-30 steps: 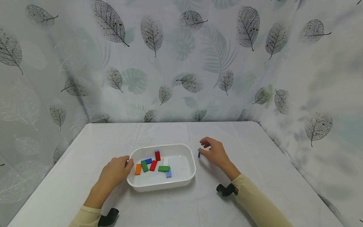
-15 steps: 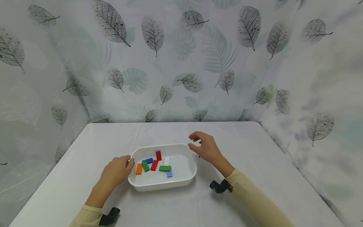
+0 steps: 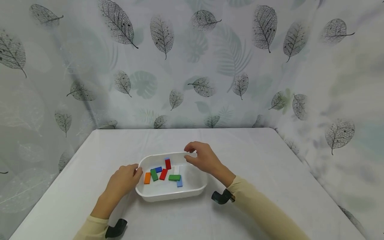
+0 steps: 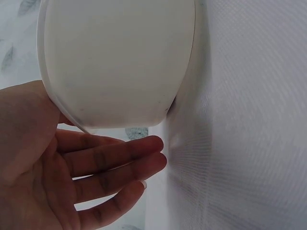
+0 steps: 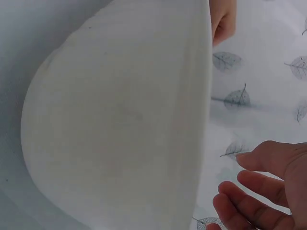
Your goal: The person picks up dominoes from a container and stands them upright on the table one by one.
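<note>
A white plastic tray (image 3: pixel 192 181) holds several small flat blocks: orange (image 3: pixel 147 178), green, red, blue, light blue and white. My left hand (image 3: pixel 123 181) rests at the tray's left rim, its thumb tip over the edge. In the left wrist view its other fingers (image 4: pixel 115 165) extend loosely past the end wall, not wrapped round it. My right hand (image 3: pixel 207 158) hovers over the back right corner of the tray, thumb and fingers apart. Nothing shows between those fingers (image 5: pixel 247 206) in the right wrist view.
The tray stands on a white-covered table (image 3: pixel 264 160). Leaf-patterned curtains (image 3: pixel 192 66) hang behind it and at both sides. A black wrist camera (image 3: pixel 221 196) is strapped by the right sleeve, another (image 3: pixel 116 228) by the left.
My right hand has moved left from beside a dark blue block right of the tray to over the tray's corner. That block is now out of sight behind the hand or wrist. My left hand stays put.
</note>
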Demonstrator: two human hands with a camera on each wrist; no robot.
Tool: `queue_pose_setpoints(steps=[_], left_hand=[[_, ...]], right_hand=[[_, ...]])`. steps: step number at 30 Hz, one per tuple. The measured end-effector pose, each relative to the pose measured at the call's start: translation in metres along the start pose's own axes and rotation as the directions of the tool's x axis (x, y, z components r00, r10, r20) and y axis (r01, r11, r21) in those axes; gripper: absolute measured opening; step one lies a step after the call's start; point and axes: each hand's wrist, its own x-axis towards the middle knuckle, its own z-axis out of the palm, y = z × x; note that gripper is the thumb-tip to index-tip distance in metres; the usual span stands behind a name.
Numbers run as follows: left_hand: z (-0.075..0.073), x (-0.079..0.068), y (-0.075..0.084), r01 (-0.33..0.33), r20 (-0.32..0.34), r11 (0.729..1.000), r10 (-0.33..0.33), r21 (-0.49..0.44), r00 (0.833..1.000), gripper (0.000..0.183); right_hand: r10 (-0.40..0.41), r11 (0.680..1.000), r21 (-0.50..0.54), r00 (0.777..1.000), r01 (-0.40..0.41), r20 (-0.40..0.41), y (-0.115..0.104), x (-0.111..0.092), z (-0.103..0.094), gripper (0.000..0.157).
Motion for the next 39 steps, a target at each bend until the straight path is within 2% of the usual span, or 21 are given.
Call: queue_pose_setpoints(steps=[3,8,19,30,39], left_hand=[[0.000,0.000,0.000,0.002,0.002,1.000,-0.002,-0.002,1.000,0.039],[0.001,0.000,-0.001,0.007,0.004,1.000,-0.007,-0.004,1.000,0.040],[0.001,0.000,0.000,-0.005,-0.004,1.000,0.005,-0.001,1.000,0.040],[-0.001,0.000,0.001,-0.008,-0.001,1.000,0.008,-0.003,1.000,0.039],[0.000,0.001,-0.003,-0.002,0.003,1.000,0.002,-0.005,1.000,0.040]], right_hand=[[0.012,1.000,-0.007,0.998,-0.011,0.069,-0.007,0.003,0.008,0.023],[-0.005,0.997,-0.073,0.983,0.018,0.182,-0.015,0.008,0.022,0.025],[0.030,0.981,-0.193,0.945,0.035,0.327,-0.019,0.013,0.050,0.023],[0.130,0.961,-0.275,0.896,-0.009,0.424,-0.027,0.016,0.065,0.030],[0.167,0.950,-0.312,0.892,-0.030,0.421,-0.024,0.013,0.077,0.029]])
